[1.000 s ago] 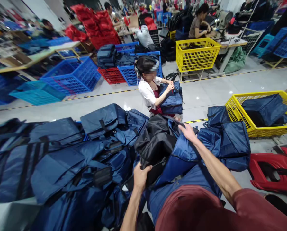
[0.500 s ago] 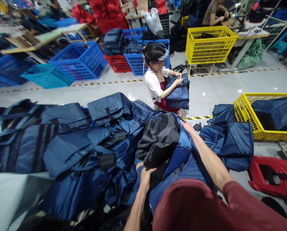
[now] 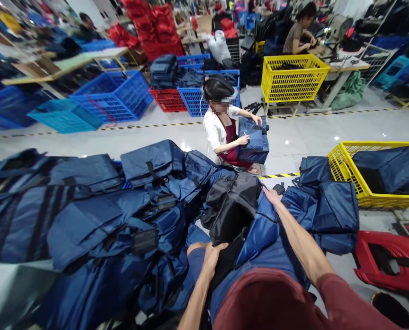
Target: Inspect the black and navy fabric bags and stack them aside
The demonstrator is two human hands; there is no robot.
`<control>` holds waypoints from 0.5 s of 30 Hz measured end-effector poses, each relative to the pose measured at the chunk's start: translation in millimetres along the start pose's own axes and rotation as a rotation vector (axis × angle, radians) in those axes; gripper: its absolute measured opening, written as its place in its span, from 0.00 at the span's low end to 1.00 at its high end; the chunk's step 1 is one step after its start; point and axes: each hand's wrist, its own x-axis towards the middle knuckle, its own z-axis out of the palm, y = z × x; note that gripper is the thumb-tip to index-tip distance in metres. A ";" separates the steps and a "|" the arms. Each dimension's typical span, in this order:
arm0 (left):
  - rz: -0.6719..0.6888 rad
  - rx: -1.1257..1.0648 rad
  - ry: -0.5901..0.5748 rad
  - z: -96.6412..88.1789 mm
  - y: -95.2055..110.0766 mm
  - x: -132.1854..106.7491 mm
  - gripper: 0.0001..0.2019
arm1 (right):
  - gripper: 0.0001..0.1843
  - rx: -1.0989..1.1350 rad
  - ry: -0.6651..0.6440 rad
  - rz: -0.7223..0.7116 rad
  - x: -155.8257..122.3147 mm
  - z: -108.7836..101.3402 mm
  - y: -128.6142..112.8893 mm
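Note:
Across my lap lies a bag [image 3: 232,199] with its black lining showing and blue fabric along its right side. My left hand [image 3: 214,256] is closed on the bag's near black edge, the thumb lying along the rim. At the far right edge my right hand [image 3: 272,196] grips the blue fabric, its fingertips partly hidden behind the cloth. The bag's opening gapes between my two hands. To the left, a large heap of navy bags [image 3: 101,224] reaches close to my left knee.
Ahead, a seated co-worker [image 3: 220,123] handles a navy bag [image 3: 254,140]. More navy bags [image 3: 335,206] lie at right, beside a yellow crate [image 3: 372,199] and a red plastic stool [image 3: 379,256]. Blue crates [image 3: 122,98] and another yellow crate [image 3: 293,78] stand beyond the striped floor line.
The bag's black opening now gapes wider between my hands, and both hands keep their hold. The co-worker's hands have moved apart over the navy bag. My view has tilted up slightly.

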 end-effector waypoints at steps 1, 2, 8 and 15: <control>0.021 0.018 0.020 -0.6 -4.5 -2.2 0.18 | 0.29 0.027 0.000 0.014 -3.5 0.0 3.7; 0.044 0.032 0.038 0.2 -9.3 -5.2 0.19 | 0.32 0.060 0.010 0.018 -8.3 -3.4 6.9; 0.111 0.068 0.092 42.7 -28.8 -21.6 0.24 | 0.63 0.074 -0.001 -0.246 -101.9 -23.2 37.6; 0.191 0.130 0.090 50.8 -36.7 -20.7 0.27 | 0.54 -0.358 0.138 -0.134 -134.4 63.2 55.6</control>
